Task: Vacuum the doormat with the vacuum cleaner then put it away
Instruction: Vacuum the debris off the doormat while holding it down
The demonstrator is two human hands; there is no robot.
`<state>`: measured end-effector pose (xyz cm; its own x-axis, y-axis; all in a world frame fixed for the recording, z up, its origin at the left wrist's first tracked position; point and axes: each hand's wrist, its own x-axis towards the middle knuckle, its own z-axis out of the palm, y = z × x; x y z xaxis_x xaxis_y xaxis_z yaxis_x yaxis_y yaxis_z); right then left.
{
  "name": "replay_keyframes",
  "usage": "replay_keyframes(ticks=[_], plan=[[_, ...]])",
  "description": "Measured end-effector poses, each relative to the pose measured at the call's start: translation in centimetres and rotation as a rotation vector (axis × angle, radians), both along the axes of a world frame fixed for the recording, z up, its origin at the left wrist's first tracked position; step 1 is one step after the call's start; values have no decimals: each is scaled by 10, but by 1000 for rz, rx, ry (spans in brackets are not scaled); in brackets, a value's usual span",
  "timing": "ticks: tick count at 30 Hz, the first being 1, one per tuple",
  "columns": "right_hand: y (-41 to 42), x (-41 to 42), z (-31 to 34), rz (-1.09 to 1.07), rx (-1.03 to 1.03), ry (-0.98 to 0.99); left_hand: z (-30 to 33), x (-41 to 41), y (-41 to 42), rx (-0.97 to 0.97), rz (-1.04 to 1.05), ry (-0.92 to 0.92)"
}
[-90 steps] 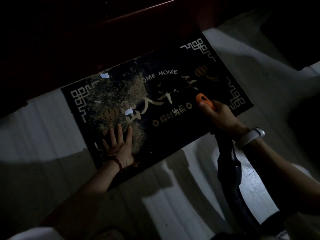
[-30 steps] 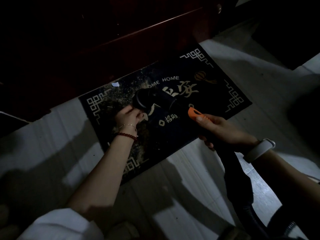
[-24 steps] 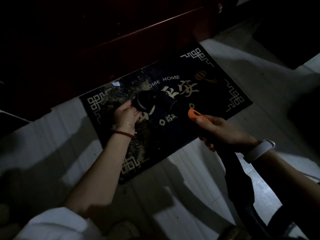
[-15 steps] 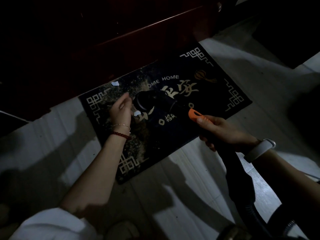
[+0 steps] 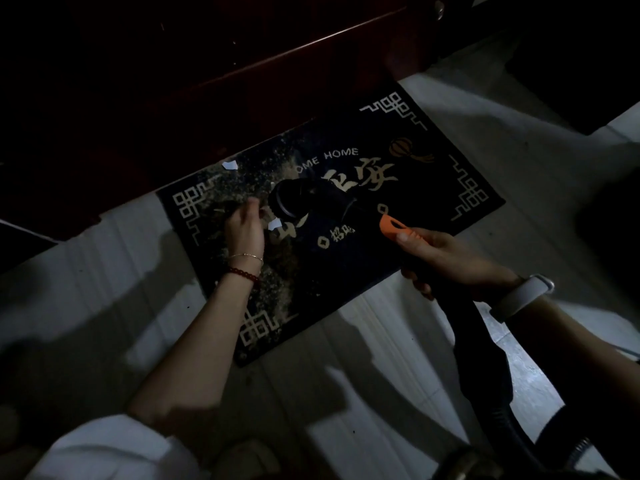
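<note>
Doormat: dark rectangular doormat [image 5: 398,216] with pale key-pattern corners, gold characters and the words "HOME" lies flat on the pale tiled floor [image 5: 346,375], its far long edge against the dark red wooden furniture [image 5: 242,64].
Dirt: sandy grit [image 5: 277,292] covers the mat's left half; a white paper scrap [image 5: 230,165] lies near the mat's far left corner and another white scrap [image 5: 275,224] sits at the mat's middle, just beside the nozzle mouth.
Vacuum cleaner: black handheld vacuum nozzle [image 5: 304,199] with a round open mouth hangs over the mat's middle, tilted toward the left; its orange switch [image 5: 393,226] shows at the handle end, and a black ribbed hose [image 5: 485,368] runs off the mat's near edge.
Right hand: right hand [image 5: 446,258], white watch at the wrist, wraps its fingers round the handle, thumb on the orange switch.
Left hand: left hand [image 5: 244,230], with a red bead bracelet, is over the gritty left half beside the nozzle mouth, fingers curled together; whether they pinch anything cannot be told.
Containers: the nozzle mouth is too dark to see inside.
</note>
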<state>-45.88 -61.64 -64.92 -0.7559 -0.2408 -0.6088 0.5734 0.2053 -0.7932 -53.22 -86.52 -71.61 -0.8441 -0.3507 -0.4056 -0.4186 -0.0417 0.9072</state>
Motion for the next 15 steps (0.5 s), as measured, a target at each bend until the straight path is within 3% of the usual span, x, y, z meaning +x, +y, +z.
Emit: replay_keyframes(ticks=[4, 7, 11, 15], plan=[[-1, 1, 3, 20, -26, -1, 12, 2, 0, -4, -139, 111], [-2, 1, 3, 26, -37, -9, 12, -4, 0, 66, -233, 93], [-1, 1, 2, 25, -22, -7, 10, -6, 4, 230, -120, -79], [2, 0, 3, 22, -20, 3, 12, 2, 9, 392, -73, -103]])
